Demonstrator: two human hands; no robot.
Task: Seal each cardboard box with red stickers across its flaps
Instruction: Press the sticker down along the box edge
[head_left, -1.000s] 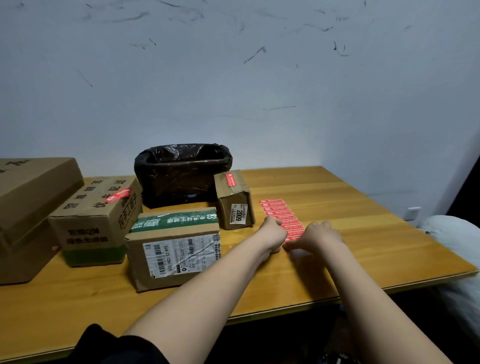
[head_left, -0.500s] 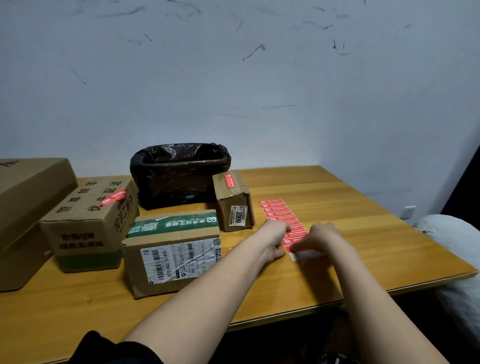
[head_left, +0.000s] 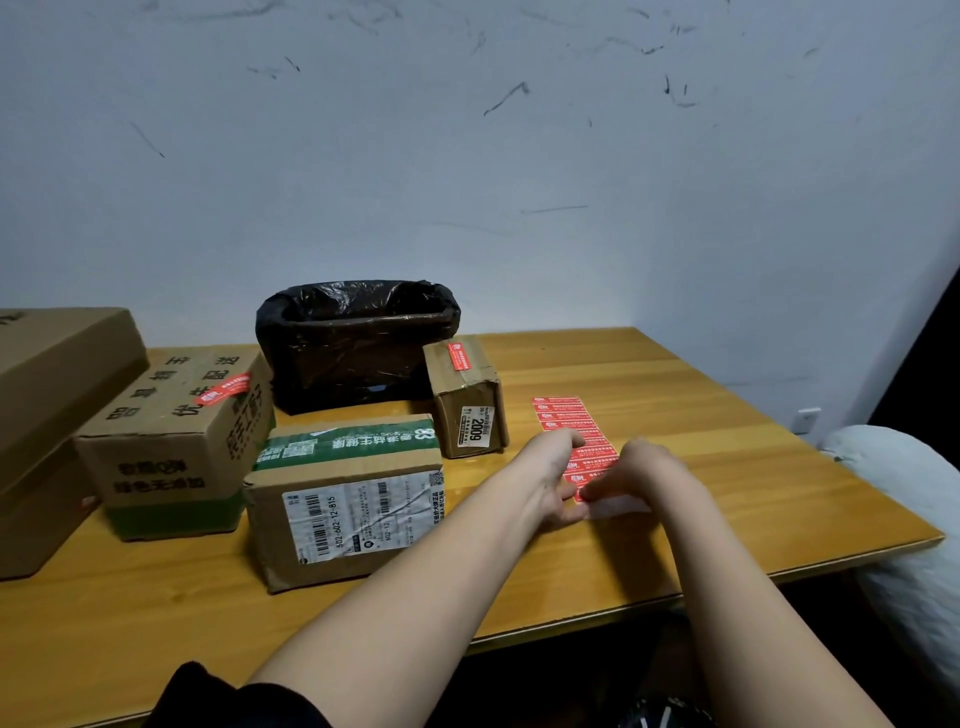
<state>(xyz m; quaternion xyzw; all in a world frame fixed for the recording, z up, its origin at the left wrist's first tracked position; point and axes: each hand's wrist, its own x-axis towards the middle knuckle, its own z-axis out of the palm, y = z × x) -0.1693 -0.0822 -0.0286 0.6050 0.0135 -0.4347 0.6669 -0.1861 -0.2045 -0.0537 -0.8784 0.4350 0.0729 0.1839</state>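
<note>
Two boxes stickered, at least one to go

My left hand presses flat on the sticker sheet on the tabletop; my right hand pinches its lowest sticker. The green-taped box shows no red sticker.

The wall behind is pale, a bluish white, marked all over with dark scuffs and thin scratches. A wooden worktop stands against it, its warm yellow-brown grain running across, the front edge catching a little light. Low on the wall at the right sits a white socket. Beside the worktop's right end lies something pale and padded, possibly bedding. A dark strip rises above it. The lighting is dim and even.
</note>
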